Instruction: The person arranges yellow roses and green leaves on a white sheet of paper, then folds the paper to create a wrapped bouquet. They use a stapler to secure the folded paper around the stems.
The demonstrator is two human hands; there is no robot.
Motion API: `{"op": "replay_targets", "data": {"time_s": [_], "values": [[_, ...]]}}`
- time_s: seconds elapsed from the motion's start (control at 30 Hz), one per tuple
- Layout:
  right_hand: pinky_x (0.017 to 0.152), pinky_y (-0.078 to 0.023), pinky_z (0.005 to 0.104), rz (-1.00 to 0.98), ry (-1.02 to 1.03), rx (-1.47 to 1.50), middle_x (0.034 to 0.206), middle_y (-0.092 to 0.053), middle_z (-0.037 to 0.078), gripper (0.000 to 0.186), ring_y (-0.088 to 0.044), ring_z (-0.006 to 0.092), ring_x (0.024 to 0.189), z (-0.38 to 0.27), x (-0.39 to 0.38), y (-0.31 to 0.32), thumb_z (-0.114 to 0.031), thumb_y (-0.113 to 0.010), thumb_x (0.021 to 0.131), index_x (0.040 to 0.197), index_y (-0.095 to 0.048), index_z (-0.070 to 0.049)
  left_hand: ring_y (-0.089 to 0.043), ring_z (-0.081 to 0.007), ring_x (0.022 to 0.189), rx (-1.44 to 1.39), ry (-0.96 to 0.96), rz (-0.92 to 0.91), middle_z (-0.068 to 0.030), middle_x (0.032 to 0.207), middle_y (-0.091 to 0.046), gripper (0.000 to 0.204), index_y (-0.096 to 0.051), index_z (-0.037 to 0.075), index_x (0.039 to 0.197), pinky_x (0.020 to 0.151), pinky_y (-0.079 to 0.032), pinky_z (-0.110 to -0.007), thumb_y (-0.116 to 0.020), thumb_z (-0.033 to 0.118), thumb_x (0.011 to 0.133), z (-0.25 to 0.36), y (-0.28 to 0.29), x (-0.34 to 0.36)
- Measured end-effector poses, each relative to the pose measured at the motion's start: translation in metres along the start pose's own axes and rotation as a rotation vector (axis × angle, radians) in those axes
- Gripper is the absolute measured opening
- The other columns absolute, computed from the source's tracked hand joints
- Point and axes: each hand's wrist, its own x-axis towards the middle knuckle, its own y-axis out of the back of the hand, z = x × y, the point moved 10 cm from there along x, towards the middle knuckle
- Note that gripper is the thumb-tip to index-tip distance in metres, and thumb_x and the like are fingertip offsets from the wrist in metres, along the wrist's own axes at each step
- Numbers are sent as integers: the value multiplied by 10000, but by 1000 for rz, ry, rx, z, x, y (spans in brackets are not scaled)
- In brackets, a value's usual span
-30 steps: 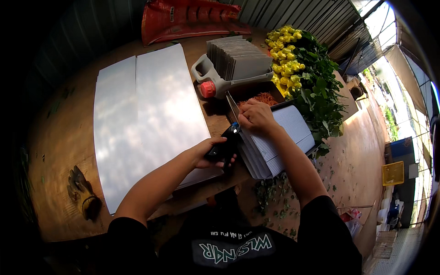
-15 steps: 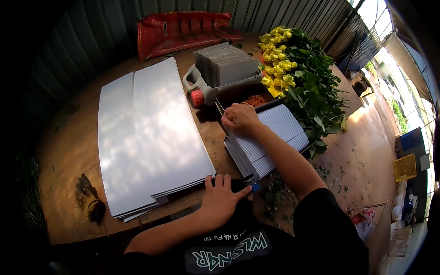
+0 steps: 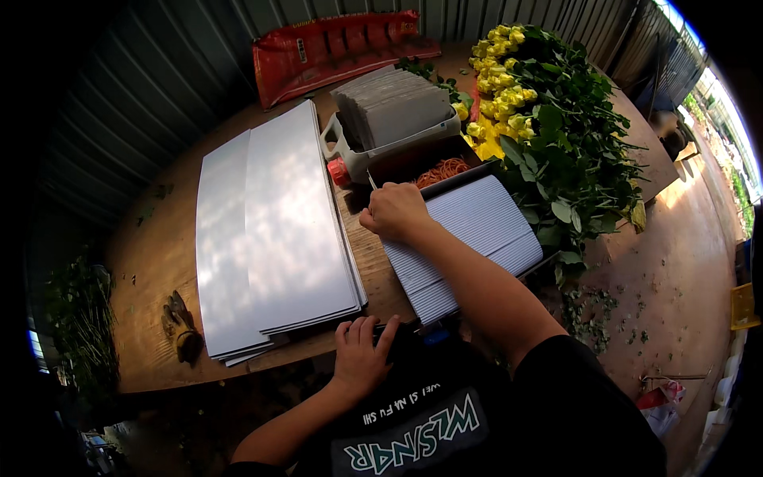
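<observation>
My right hand (image 3: 397, 211) is closed at the far left corner of a stack of white corrugated cardboard sheets (image 3: 469, 238). A thin, light tip shows beyond its fingers; what it belongs to is unclear. Just beyond lies an open dark box (image 3: 389, 168) with orange-red rubber bands (image 3: 443, 171) in it. My left hand (image 3: 362, 354) rests at the table's near edge with its fingers apart, beside the near right corner of a stack of large white sheets (image 3: 278, 230). It holds nothing that I can see. A small blue thing (image 3: 435, 337) shows by the cardboard's near corner.
A cut-open jug (image 3: 358, 159) with a red cap holds upright grey sheets (image 3: 393, 107). Yellow roses (image 3: 505, 87) with leafy stems lie at right. At back is a red bag (image 3: 342, 56); at left are a dirty glove (image 3: 183, 330) and green stems (image 3: 83, 326).
The whole view has shifted a little. My right hand has moved left along the cardboard's far edge. My left hand has drawn away from the blue thing by the cardboard.
</observation>
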Motion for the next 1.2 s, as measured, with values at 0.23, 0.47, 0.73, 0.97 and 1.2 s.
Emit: {"op": "replay_targets", "data": {"time_s": [0.23,0.47,0.73,0.97,1.2], "values": [[626,-450,385,-18,-38,49,656,-595,111,354,-586,250,702,0,-2,9,-344,-499,751,613,-629,-45,-498,-234,837,-25,178,-350,-80,864,-511,570,-522,61,948,769,-352,-352,-728,381,524,-36,-41,11],[728,-425,396,260,-41,514,788,-603,137,229,-561,284,789,11,-56,99,-143,-497,771,911,-608,1,-456,-257,966,-10,85,-63,-86,1015,-466,685,-458,103,1114,909,-282,-447,-721,211,491,-70,32,-22],[939,-332,366,-9,-1,1536,1177,-424,204,835,-420,285,1101,-14,-135,79,-433,-646,720,1299,-224,-6,-255,-232,1223,-1230,163,270,-111,1299,-279,765,-189,20,1336,992,-233,-355,-280,587,830,25,78,99],[549,-433,259,9,-652,1271,733,-563,87,361,-528,144,612,143,-189,126,-236,-595,716,920,-539,57,-486,-276,1024,-613,25,150,-143,1072,-510,356,-462,8,1151,885,-364,-337,-396,258,906,21,62,207],[601,-455,265,-516,-670,1185,824,-590,97,410,-559,150,685,164,-209,93,-301,-621,712,935,-580,41,-567,-366,720,-14,180,-105,-180,725,-589,330,-514,65,826,644,-431,-452,-416,378,858,-7,-12,264]]}}
